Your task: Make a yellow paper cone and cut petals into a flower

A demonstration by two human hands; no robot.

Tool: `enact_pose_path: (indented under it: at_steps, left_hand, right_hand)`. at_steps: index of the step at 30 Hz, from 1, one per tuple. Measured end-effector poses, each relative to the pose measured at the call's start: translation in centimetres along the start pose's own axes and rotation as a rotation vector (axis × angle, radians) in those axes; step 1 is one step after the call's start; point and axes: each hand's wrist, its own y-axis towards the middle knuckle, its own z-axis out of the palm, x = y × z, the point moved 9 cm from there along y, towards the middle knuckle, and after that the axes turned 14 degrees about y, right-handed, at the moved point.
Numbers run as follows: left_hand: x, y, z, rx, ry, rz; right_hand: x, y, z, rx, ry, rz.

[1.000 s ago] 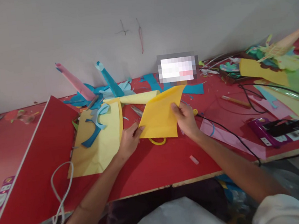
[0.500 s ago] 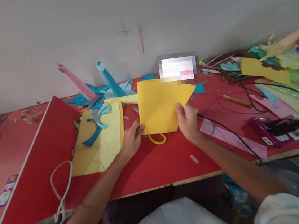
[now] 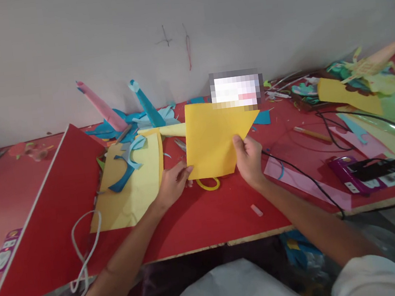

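A sheet of yellow paper is held up above the red table, its upper right corner drawn out to a point. At its lower left corner my left hand pinches the edge. My right hand grips the right side, thumb in front and fingers behind. Below the sheet, the yellow handle of scissors shows, and their blade tip sticks out left; the middle is hidden behind the paper. A small pink eraser lies near the table's front edge.
Yellow sheets with blue offcuts lie left, beside an upright red board. Pink and blue paper cones stand behind. To the right are a pink strip, a pencil, and a purple power strip with black cables.
The yellow sheet and both hands have shifted slightly to the right, and the sheet's left edge leans a little more. The grip of both hands is the same.
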Motion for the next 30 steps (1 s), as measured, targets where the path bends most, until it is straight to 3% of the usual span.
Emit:
enact_pose_path:
  at_steps: [3, 7, 10, 14, 19, 24, 30]
  left_hand:
    - [-0.6, 0.1, -0.2, 0.015, 0.030, 0.046]
    - [-0.3, 0.1, 0.6, 0.081, -0.090, 0.023]
    - [0.4, 0.1, 0.9, 0.067, -0.044, -0.010]
    - [0.7, 0.0, 1.1, 0.051, -0.008, -0.034]
    - [0.3, 0.2, 0.7, 0.067, -0.204, -0.060]
    - [1.1, 0.6, -0.3, -0.031, -0.338, -0.112]
    - [1.4, 0.5, -0.5, -0.067, -0.318, -0.122]
  right_hand:
    - [-0.2, 0.2, 0.2, 0.040, -0.016, -0.006]
    - [-0.4, 0.0, 1.1, 0.121, -0.009, 0.018]
    - [-0.3, -0.4, 2.0, 0.197, -0.007, 0.029]
    - [-0.1, -0.5, 2.0, 0.205, -0.025, 0.024]
    - [-0.2, 0.0, 1.9, 0.241, -0.022, 0.012]
    - [-0.6, -0.2, 3.3, 0.389, 0.032, 0.049]
    - [-1.8, -0.3, 3.6, 0.379, 0.103, 0.139]
